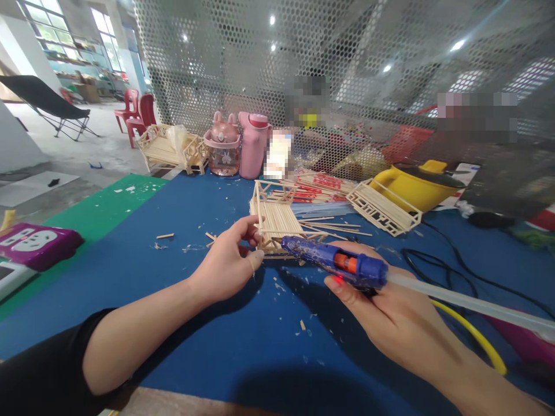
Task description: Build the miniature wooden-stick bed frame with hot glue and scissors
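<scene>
My left hand [232, 257] pinches the near left corner of a small wooden stick model [280, 216], which has a slatted deck and a railing at its far end. In my right hand [390, 312] is a blue hot glue gun [318, 254] with orange parts inside and a long clear glue stick [472, 297] coming out of its back. The gun's nozzle points left, at the model's near edge close to my left fingertips. Whether the tip touches the wood I cannot tell. Loose thin sticks [338, 226] lie just right of the model.
Behind stand a finished-looking stick model [169, 150], a pink-lidded jar [224, 153], a pink bottle [254, 144] and a phone [278, 155]. A slatted stick panel [384, 208] leans by a yellow pot [418, 188]. Black cable [455, 254] runs at right; a purple power strip [39, 245] lies left.
</scene>
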The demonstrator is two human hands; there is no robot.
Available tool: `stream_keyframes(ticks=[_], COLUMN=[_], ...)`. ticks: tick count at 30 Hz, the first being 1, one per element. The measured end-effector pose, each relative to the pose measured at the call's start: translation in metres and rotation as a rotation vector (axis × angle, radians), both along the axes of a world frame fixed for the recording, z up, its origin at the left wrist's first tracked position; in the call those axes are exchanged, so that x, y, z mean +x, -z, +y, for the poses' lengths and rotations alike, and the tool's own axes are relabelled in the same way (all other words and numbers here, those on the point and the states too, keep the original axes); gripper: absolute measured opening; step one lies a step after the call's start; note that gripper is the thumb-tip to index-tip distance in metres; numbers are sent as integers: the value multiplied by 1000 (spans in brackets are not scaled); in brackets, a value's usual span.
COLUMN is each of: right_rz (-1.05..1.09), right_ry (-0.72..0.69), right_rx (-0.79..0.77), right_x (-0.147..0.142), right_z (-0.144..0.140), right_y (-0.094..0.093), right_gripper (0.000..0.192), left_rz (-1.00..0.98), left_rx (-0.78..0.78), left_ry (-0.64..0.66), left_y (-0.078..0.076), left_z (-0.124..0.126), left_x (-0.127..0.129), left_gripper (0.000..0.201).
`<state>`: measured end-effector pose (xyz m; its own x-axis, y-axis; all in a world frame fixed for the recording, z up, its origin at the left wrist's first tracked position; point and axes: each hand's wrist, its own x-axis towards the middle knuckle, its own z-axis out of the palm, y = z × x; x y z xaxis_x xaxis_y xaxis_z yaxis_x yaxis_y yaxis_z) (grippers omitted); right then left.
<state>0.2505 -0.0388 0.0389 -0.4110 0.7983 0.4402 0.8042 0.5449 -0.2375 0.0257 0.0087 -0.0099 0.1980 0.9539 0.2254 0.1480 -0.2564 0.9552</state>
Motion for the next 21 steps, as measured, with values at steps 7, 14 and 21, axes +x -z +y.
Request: stream_keyframes(ticks=[7, 14, 21], right_rz=[-7, 47, -256], right_ry=[94, 395, 732], right_rx=[45, 275, 31], right_x=[21, 84, 162], right_z=[-18, -13, 74], right_y=[-4, -33, -60], right_gripper=[33, 27, 45], left_rz=[23, -13, -3], left_rx=[-12, -18, -109], left_ry=[-8, -13, 24], left_y=[-3, -1, 0], left_z=[-2, -5, -6], left_x=[-1, 0, 1], left_gripper=[54, 48, 46])
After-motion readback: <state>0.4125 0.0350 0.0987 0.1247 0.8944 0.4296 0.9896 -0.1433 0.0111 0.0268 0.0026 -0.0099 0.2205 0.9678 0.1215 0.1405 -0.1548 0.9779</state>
